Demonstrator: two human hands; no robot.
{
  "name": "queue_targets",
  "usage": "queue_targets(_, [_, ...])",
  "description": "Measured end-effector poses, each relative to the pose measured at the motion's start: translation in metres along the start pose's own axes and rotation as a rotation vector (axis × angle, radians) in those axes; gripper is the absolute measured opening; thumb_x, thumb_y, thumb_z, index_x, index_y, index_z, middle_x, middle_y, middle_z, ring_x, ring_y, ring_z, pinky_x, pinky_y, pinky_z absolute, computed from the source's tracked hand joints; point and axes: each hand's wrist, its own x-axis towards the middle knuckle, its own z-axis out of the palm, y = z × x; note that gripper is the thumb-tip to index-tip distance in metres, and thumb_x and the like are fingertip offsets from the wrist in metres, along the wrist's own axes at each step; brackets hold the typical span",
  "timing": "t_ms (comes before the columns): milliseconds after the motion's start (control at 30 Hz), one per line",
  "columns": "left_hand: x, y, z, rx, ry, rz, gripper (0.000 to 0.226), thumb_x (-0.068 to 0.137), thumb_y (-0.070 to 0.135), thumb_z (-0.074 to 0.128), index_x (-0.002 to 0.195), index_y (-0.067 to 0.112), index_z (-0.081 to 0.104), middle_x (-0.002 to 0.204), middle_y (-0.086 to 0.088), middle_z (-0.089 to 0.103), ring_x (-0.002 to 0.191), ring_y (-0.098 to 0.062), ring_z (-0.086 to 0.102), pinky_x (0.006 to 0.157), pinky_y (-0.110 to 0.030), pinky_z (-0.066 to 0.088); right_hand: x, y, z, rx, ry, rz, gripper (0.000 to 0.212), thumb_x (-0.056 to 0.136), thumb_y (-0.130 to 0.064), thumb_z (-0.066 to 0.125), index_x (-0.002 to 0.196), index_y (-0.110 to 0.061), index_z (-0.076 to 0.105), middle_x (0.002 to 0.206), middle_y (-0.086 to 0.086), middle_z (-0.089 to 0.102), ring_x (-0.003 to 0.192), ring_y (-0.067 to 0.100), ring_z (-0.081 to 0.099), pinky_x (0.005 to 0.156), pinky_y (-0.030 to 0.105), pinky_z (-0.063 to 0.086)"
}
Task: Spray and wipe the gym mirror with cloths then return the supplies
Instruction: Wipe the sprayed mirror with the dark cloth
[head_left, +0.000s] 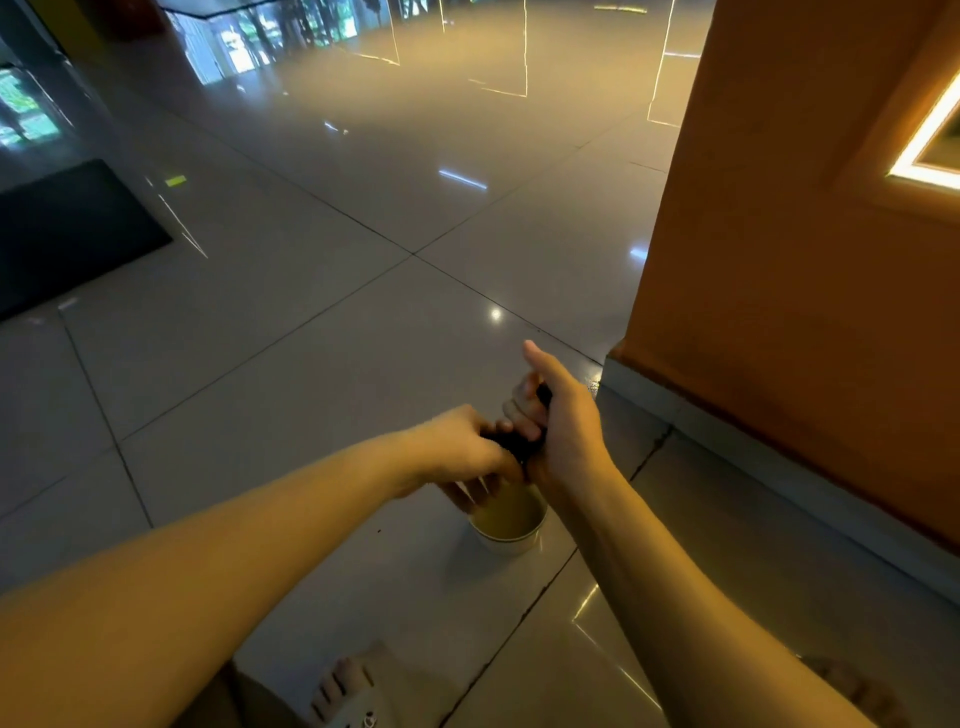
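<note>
- No text, label, brand or number reads anywhere right now.
- Small yellow-green patch on the floor tiles: too blurred to show any lettering.

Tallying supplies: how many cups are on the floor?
1: a small round white cup on the tiled floor, beneath the left hand and right hand, which hold a dark object. Others may be hidden.

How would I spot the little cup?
Find the orange wall on the right. On the tiled floor by its base, under the left hand and right hand gripping a dark object, sits the cup. Only it is round and white-rimmed.
</note>
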Motion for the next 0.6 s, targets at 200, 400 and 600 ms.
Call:
queue_targets(200, [-0.010,-0.010,0.051,0.492,0.662,0.478,0.068,0.095,0.032,0.072,0.153,0.017,0.039,0.139,-0.001,0.051,0.122,-0.017,0.055,0.096,-0.029,0.049,0.011,-0.021,0.007,0.178,0.360,-0.078,0.038,0.101,-0.032,0.066,0.073,-0.012,0.052,0.053,-0.002,0.037,0.042,0.012,0.038,0.052,0.031,0.043])
queue_targets(400, [-0.001,-0.010,0.032,0.271,0.779,0.466,0.004,0.101,0.023,0.059,0.098,0.023,0.057,0.096,0.002,0.067,0.079,-0.009,0.058,0.062,-0.014,0.039,-0.002,-0.002,0.045,0.276,0.287,-0.043,0.041,0.101,-0.036,0.066,0.069,-0.012,0.056,0.051,-0.002,0.042,0.045,0.012,0.043,0.058,0.029,0.044])
queue_targets(600, [0.006,-0.009,0.026,0.411,0.683,0.370,0.033,0.097,0.007,0.056,0.069,0.024,0.048,0.065,0.006,0.055,0.063,-0.020,0.059,0.052,-0.030,0.042,-0.008,-0.006,0.045,0.058,0.143,-0.113,0.044,0.103,-0.030,0.064,0.064,-0.014,0.050,0.053,-0.002,0.037,0.045,0.013,0.034,0.052,0.027,0.038])
